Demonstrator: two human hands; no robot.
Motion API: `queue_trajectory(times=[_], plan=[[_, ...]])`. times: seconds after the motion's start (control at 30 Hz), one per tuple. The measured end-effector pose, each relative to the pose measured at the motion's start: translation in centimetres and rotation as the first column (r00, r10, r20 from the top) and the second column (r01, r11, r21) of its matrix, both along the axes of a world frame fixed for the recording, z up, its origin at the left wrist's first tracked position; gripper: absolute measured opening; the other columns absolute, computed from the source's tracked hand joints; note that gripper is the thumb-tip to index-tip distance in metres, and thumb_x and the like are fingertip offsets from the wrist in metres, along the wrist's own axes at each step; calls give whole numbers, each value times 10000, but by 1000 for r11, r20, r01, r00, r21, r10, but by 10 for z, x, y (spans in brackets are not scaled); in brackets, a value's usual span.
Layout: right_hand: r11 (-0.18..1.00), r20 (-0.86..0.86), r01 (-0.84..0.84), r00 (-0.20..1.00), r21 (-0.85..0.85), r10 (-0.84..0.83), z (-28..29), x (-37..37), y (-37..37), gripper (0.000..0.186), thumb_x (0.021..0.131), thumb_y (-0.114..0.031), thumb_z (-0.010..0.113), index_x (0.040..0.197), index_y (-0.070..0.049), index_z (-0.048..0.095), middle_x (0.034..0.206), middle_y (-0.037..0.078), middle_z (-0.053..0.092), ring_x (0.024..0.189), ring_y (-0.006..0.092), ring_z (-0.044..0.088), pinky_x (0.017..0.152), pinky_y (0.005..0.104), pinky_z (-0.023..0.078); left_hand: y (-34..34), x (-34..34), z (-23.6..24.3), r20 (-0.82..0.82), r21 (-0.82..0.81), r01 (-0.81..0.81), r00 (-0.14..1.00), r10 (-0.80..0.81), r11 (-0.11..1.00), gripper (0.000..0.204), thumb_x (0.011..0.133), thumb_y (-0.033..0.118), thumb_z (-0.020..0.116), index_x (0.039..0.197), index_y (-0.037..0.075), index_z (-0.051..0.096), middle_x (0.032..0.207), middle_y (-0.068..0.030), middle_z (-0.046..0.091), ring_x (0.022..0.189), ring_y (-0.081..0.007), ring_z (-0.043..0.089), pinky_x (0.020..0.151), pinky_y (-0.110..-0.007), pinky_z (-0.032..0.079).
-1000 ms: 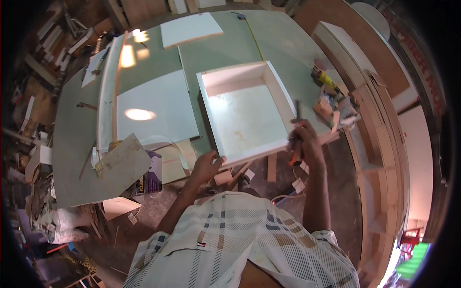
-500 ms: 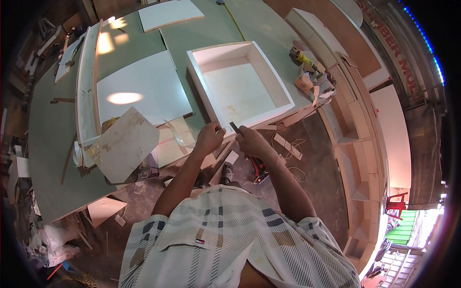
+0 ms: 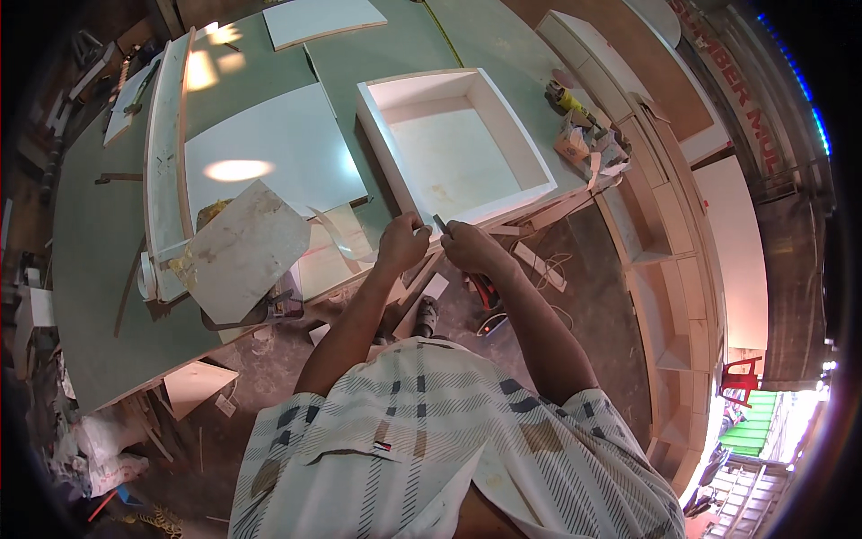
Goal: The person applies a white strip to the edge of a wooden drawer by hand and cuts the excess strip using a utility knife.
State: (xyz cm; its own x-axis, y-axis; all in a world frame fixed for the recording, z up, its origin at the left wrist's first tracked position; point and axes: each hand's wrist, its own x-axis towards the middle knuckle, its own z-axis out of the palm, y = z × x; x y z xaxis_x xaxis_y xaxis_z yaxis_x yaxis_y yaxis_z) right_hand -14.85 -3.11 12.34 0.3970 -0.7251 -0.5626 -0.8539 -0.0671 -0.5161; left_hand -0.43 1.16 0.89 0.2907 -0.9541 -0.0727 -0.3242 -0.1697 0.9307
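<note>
A shallow white open box [image 3: 503,207], like a drawer with pale wood edges, lies at the bench's near edge with its open side up. By its near left corner my left hand [image 3: 405,241] is closed, fingers curled inward; whatever they may pinch is hidden. Just beside it, my right hand [image 3: 472,247] grips a short, flat, dark strip-like tool [image 3: 438,222], whose end sticks up past the fist. The tool's exact kind does not show. Both hands are close together at the box's near edge.
White panels [image 3: 269,153] and a long white trough-like piece [image 3: 166,162] lie on the green bench [image 3: 99,296]. A stained board [image 3: 242,251] sits near left. Crumpled packaging [image 3: 593,148] and a yellow tool [image 3: 567,101] are at right, before wooden shelving [image 3: 660,296]. Cords trail on the floor.
Both hands have moved slightly forward, nearer the box's near edge. The dark tool now shows less of its length. The whole view has shifted a little.
</note>
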Motion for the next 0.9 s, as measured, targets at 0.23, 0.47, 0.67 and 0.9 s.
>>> queue_trajectory(times=[0.23,0.47,0.67,0.9], plan=[[965,-121,-206,975,-164,187,-17,-6,1,268,977,-161,488,1046,83,572,837,275,699,698,387,718,656,489,569,0,-12,-2,72,-33,-111,991,113,993,236,854,232,690,842,-2,661,859,-222,697,863,-413,683,792,-476,522],[927,-113,-221,974,-304,196,-31,-11,9,288,1015,-221,468,1056,40,581,882,295,689,849,465,691,795,557,527,2,-19,-1,67,-30,-193,979,194,981,224,852,219,677,840,-3,656,869,-231,696,876,-422,677,807,-482,516],[901,-89,-222,975,-373,204,-39,-18,16,280,1007,-233,489,1052,30,573,900,305,683,893,485,670,808,572,513,3,-20,-3,50,-36,-214,975,216,976,213,852,209,683,842,-2,658,874,-227,699,885,-425,675,815,-481,516],[891,-116,-231,973,-391,202,-38,-21,22,252,922,-164,567,1065,44,562,865,281,711,873,439,717,806,524,560,4,-19,-2,36,-33,-192,981,193,981,202,855,199,688,839,0,662,860,-222,696,865,-418,672,807,-476,514]])
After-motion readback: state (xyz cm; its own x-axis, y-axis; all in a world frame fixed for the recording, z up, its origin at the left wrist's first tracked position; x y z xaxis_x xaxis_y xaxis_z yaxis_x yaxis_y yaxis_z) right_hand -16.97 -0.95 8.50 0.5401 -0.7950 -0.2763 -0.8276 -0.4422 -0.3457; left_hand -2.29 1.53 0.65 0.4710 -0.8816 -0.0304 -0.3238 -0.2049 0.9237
